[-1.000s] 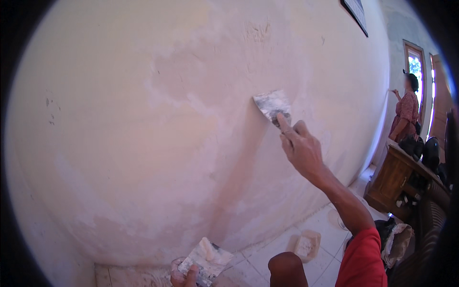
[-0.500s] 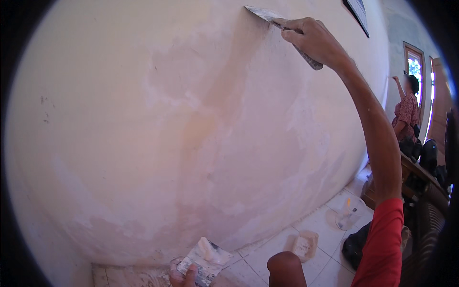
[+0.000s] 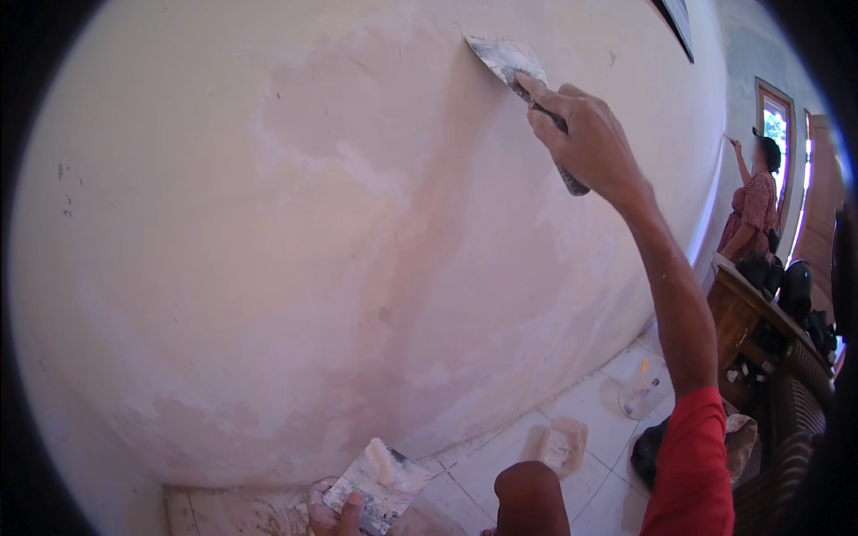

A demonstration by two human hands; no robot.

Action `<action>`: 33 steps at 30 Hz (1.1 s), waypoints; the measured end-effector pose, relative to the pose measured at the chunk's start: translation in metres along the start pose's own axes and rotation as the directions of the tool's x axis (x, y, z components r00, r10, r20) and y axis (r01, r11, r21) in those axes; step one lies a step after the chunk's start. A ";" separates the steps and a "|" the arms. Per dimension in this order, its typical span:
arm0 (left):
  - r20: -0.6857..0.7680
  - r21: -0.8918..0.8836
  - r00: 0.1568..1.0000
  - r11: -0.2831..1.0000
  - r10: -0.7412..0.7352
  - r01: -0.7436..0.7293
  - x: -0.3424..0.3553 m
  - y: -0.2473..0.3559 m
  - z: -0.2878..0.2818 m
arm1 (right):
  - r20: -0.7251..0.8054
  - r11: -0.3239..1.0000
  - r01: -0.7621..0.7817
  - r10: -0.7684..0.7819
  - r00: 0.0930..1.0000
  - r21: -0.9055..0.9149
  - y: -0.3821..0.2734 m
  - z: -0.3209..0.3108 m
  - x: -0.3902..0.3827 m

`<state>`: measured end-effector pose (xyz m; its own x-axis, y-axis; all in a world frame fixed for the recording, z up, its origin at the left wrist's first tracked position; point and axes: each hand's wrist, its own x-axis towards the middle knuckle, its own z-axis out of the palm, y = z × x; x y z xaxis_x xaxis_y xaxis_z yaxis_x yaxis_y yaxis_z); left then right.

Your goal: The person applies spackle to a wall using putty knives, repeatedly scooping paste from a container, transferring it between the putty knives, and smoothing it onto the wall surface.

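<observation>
High on the wall, my right hand is wrapped round the dark handle of a putty knife. Its wide metal blade rests tilted against the wall, which carries pinkish-grey patches of filler over cream paint. Low in the picture, my left hand grips a flat square metal plate by its near edge, thumb on top. A lump of pale putty sits on that plate. Part of my left hand is cut off by the lower edge.
On the white tile floor stand a small putty-smeared tray and a clear plastic tub. My knee is near the tray. At right are a wooden cabinet with dark items and another person reaching to the wall.
My right hand and the putty knife have come down a little, and more of the blade's flat face shows. My left hand with the plate has hardly moved.
</observation>
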<state>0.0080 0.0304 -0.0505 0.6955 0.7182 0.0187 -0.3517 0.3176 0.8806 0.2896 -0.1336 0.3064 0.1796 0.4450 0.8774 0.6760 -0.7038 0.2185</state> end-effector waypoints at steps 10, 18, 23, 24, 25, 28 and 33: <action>-0.005 0.016 1.000 1.000 0.000 0.000 -0.005 0.010 0.007 | -0.153 1.000 0.031 -0.031 0.988 -0.005 0.000 0.053 -0.049; 0.015 0.014 1.000 1.000 0.013 -0.013 -0.008 0.019 0.012 | -0.144 0.999 -0.005 0.010 0.990 0.038 -0.004 0.066 -0.074; -0.002 0.110 0.999 0.993 0.052 -0.052 -0.009 0.027 0.013 | -0.109 0.991 -0.067 0.080 0.991 0.119 -0.010 0.079 -0.092; 0.009 0.156 0.998 0.986 0.064 -0.064 -0.008 0.026 0.013 | -0.129 0.993 -0.035 0.050 0.990 0.113 -0.007 0.084 -0.098; 0.004 0.157 0.998 0.986 0.064 -0.064 -0.007 0.025 0.011 | -0.128 0.992 -0.034 0.049 0.991 0.118 -0.009 0.088 -0.106; 0.014 0.104 0.998 0.993 0.054 -0.055 -0.002 0.005 0.006 | -0.086 0.992 -0.044 0.054 0.995 0.117 -0.012 0.099 -0.146; -0.022 0.063 0.998 0.996 0.058 -0.056 -0.002 -0.003 0.004 | -0.009 0.985 -0.062 0.065 0.998 0.159 -0.027 0.087 -0.194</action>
<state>0.0100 0.0251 -0.0514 0.6599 0.7491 0.0589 -0.3498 0.2369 0.9064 0.2989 -0.1529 0.0928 0.2163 0.3934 0.8935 0.7682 -0.6334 0.0929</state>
